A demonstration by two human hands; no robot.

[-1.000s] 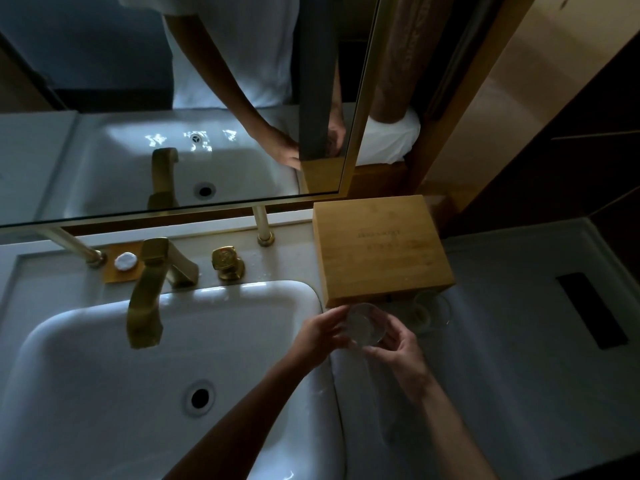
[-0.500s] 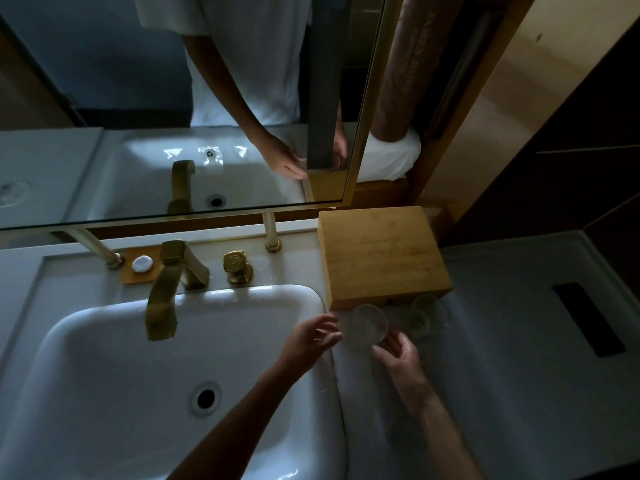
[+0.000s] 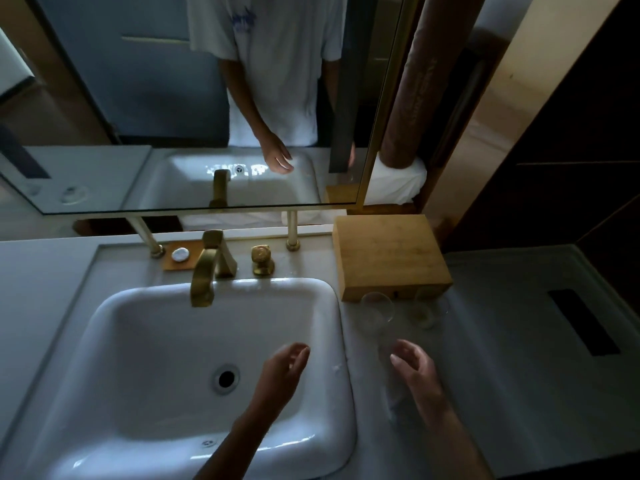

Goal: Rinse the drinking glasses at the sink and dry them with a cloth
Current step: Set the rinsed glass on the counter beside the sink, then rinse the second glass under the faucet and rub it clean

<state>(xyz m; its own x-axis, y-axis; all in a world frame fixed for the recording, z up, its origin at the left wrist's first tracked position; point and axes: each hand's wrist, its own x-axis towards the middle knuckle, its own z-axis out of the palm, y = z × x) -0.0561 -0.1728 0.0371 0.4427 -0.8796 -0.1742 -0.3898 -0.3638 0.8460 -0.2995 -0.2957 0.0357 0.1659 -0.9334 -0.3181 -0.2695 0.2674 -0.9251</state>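
- Two bare hands hover low in view, both empty.
- Left hand (image 3: 282, 370) is over the right part of the white sink (image 3: 114, 341), fingers loosely curled & a bit spread, holding nothing.
- Right hand (image 3: 417, 372) is over the countertop (image 3: 519, 341) just right of the sink rim, fingers relaxed & slightly curled, holding nothing.
- Clear drinking glass (image 3: 378, 311) stands upright on the counter, near the right hand's fingertips but apart from them, close against the front of a wooden box (image 3: 388, 251).
- Second glass (image 3: 427, 311) sits just right of the first, also by the box front; hard to make out in the dim light.
- Faint see-through patch on the counter under the right wrist; can't tell what it is.
- Brass faucet (image 3: 204, 275) arches over the back of the sink, w/ a brass knob (image 3: 262, 259) to its right.
- Small white soap (image 3: 180, 254) lies on a little wooden tray (image 3: 173, 266) left of the faucet.
- Drain hole (image 3: 226, 378) sits at the basin's middle, just left of the left hand.
- Mirror (image 3: 104, 98) behind the sink reflects a person's white T-shirt, an arm & the basin.
- White cloth (image 3: 398, 181) is bunched on a ledge behind the box, right of the mirror.
- Dark rectangular slot (image 3: 583, 322) lies in the counter at far right.
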